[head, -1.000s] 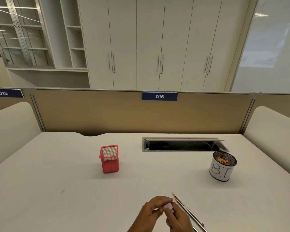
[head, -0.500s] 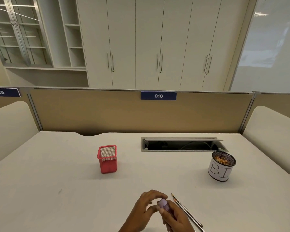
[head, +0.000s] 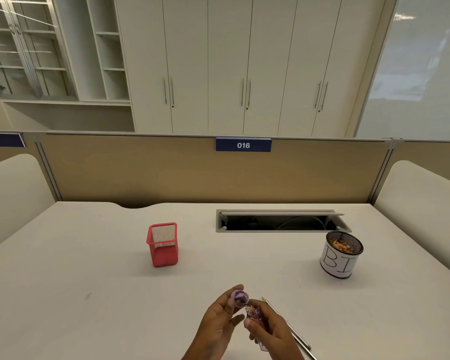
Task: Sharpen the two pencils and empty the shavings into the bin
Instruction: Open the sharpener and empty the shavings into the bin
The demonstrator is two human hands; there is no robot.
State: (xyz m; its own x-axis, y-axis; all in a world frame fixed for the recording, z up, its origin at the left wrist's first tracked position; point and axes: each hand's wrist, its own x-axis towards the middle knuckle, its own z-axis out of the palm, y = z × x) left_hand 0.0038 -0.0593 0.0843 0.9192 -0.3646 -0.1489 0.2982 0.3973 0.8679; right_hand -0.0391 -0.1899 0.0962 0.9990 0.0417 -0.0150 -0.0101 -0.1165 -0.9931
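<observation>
Low in the middle of the white desk, my left hand holds the purple cap of a sharpener, pulled off to the upper left. My right hand grips the clear purple sharpener body, with shavings showing inside it. Two pencils lie side by side on the desk just right of my right hand, tips pointing up-left, partly hidden by it. The bin, a mesh cup wrapped in white paper lettered "BI", stands at the right with orange shavings in it.
A red mesh pencil holder stands left of centre. An open cable tray is sunk into the desk at the back. A tan partition closes the far edge, and white curved dividers flank both sides.
The sharpener has come apart: my left hand has drawn the cap away to the upper left while my right hand keeps the body. Both hands rose slightly.
</observation>
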